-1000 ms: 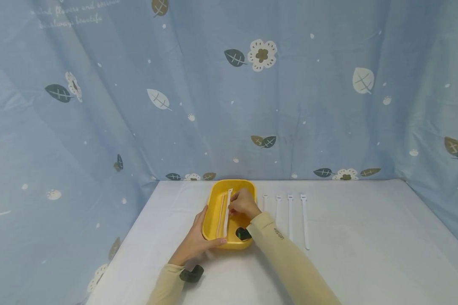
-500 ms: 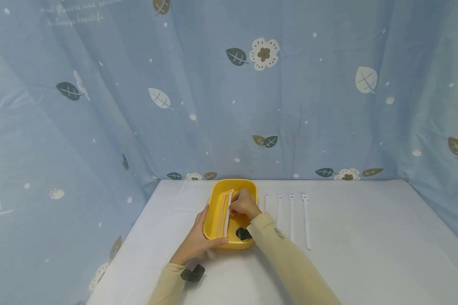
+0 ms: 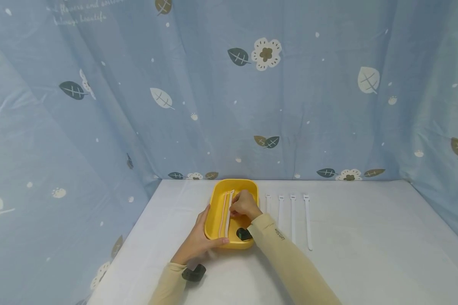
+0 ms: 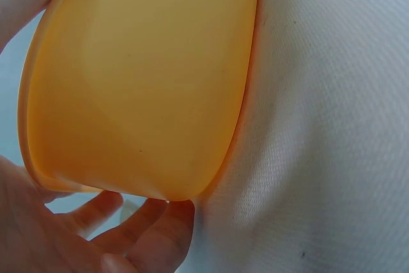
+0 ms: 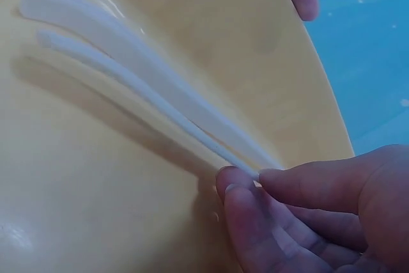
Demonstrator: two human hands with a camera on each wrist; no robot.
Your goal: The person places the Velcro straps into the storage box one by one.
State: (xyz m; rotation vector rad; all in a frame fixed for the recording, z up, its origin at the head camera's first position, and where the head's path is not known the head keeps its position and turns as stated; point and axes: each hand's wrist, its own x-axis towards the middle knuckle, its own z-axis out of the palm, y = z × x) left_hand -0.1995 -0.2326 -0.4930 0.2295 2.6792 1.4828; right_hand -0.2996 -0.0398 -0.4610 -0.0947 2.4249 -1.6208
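Note:
A yellow plastic tray [image 3: 213, 216] stands on the white cloth. My left hand [image 3: 198, 239] holds its near left side, the thumb over the rim and the fingers along the outer wall [image 4: 140, 81]. Inside the tray, my right hand [image 3: 246, 204] pinches a white cable tie [image 3: 229, 216] between thumb and fingertips. In the right wrist view the pinched cable tie [image 5: 137, 84] casts a shadow on the tray floor. A second tie [image 5: 128, 43] lies close beside it; in the head view a thin pinkish-looking strip [image 3: 223, 214] shows at the left.
Several white cable ties [image 3: 308, 222] lie in a row on the cloth right of the tray, partly covered by the right sleeve [image 3: 290, 258]. A patterned blue curtain [image 3: 229, 106] hangs behind and at the sides. Dark devices sit at both wrists, one below the left hand [image 3: 194, 273].
Everything in the head view shifts slightly to the right, curtain included. Both hands keep their places at the tray, and the pinched cable tie hardly moves.

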